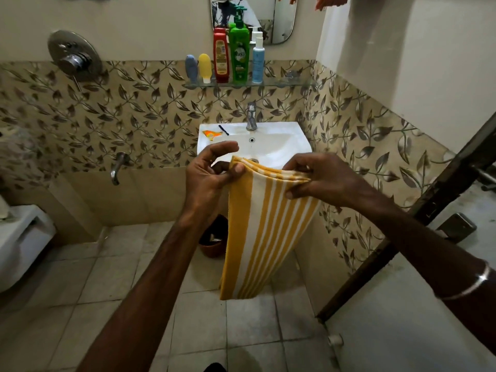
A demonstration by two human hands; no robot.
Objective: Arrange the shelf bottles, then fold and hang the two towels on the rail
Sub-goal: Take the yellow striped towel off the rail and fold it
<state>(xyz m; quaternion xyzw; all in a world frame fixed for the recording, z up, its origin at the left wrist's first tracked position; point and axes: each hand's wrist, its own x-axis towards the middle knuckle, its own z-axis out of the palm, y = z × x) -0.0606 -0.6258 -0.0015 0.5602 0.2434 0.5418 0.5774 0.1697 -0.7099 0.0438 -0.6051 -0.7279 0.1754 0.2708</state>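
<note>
The left hand [212, 174] pinched one top corner of the folded yellow-and-white striped cotton towel [264, 226], thumb on the hem, other fingers loose; the right hand [319, 177] was clamped on the other corner. The towel hung limp before the white ceramic basin [292, 135], apparently soft, light and floppy, best gripped along its doubled top edge. Beyond, five plastic bottles [237, 52] stood in line on the glass shelf [284, 82].

The mirror [268, 20] at top centre is cut off by the upper edge, as is the white cloth [375, 30] hanging at upper right, so what holds it cannot be told. At lower centre, the towel [257, 237] hides most of the basin's [281, 138] underside and part of the brown bowl [212, 242] on the floor. The toilet [21, 237] runs off the left edge.
</note>
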